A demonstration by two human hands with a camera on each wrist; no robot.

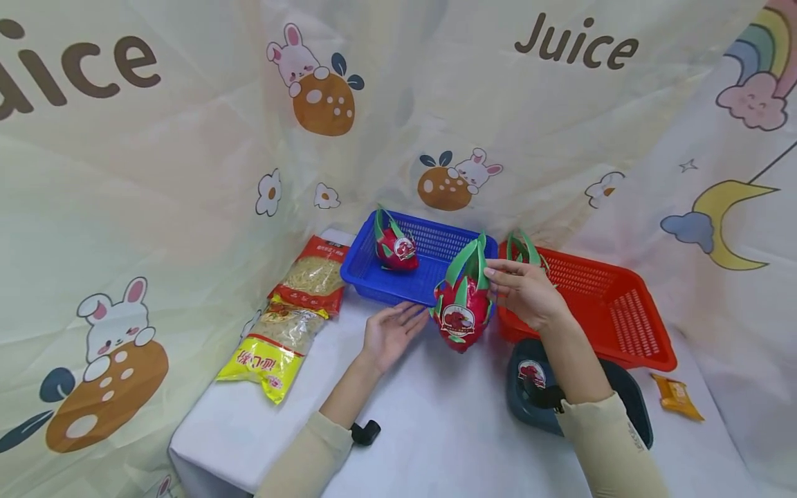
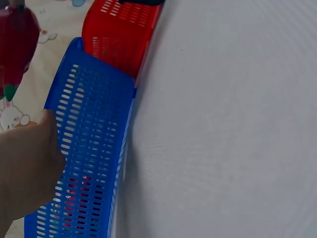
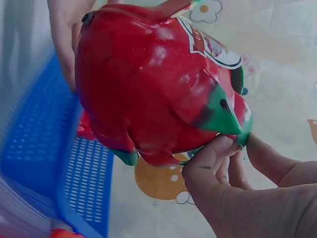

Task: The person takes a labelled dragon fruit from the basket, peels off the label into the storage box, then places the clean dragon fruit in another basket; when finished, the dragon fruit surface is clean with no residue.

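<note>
A red model dragon fruit (image 1: 461, 311) with green leaf tips and a round label hangs upright in front of the blue basket (image 1: 355, 280). My right hand (image 1: 528, 296) pinches it by a green leaf, as the right wrist view also shows with the dragon fruit (image 3: 143, 84) and the thumb and fingers of the right hand (image 3: 237, 178). My left hand (image 1: 392, 337) is held palm up just left of the fruit, its fingers extended near the basket's front rim; whether they touch the fruit is unclear. Another dragon fruit (image 1: 396, 250) stands inside the blue basket.
Right of it stands a red basket (image 1: 641, 311), a leafy dragon fruit (image 1: 526, 250) at its left end. A dark tub (image 1: 519, 408) in front holds a labelled item (image 1: 531, 373). Noodle bags (image 1: 268, 360) lie at left, an orange packet (image 1: 677, 396) at right.
</note>
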